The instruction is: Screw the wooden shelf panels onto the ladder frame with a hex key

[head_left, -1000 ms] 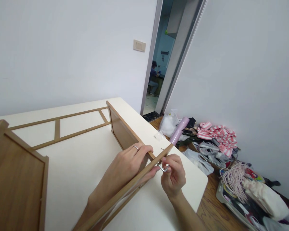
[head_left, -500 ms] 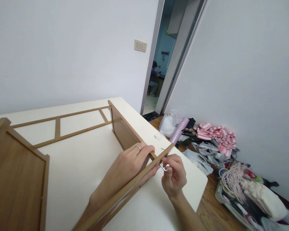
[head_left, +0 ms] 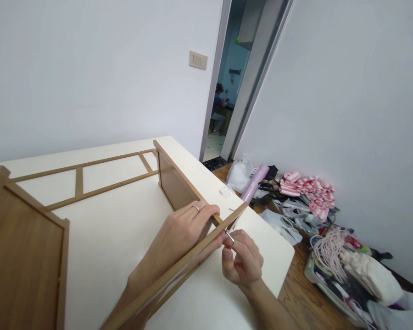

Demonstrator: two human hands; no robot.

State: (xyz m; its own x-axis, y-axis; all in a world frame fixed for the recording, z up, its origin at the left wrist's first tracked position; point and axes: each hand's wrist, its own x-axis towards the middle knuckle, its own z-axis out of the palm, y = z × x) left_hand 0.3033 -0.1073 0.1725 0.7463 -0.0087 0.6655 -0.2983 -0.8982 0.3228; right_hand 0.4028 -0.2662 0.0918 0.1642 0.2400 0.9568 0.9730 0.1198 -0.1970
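- Brown panel (head_left: 27, 256), standing at the far left on the white surface (head_left: 106, 243).
- Ladder-like frame (head_left: 79, 181), between that panel and the middle panel (head_left: 179, 183).
- On my left hand (head_left: 182, 229), a ring; I have it closed around the middle panel's near end, where it meets the rail (head_left: 184, 262).
- At that corner, on the rail's right side, I see the metal key (head_left: 230, 237).
- My right hand (head_left: 244, 261) is curled, fingers at the key; I can't tell if they pinch it.
- Purple roll (head_left: 255, 184), beyond the surface's edge.
- Striped cloth (head_left: 309, 192), farther right.
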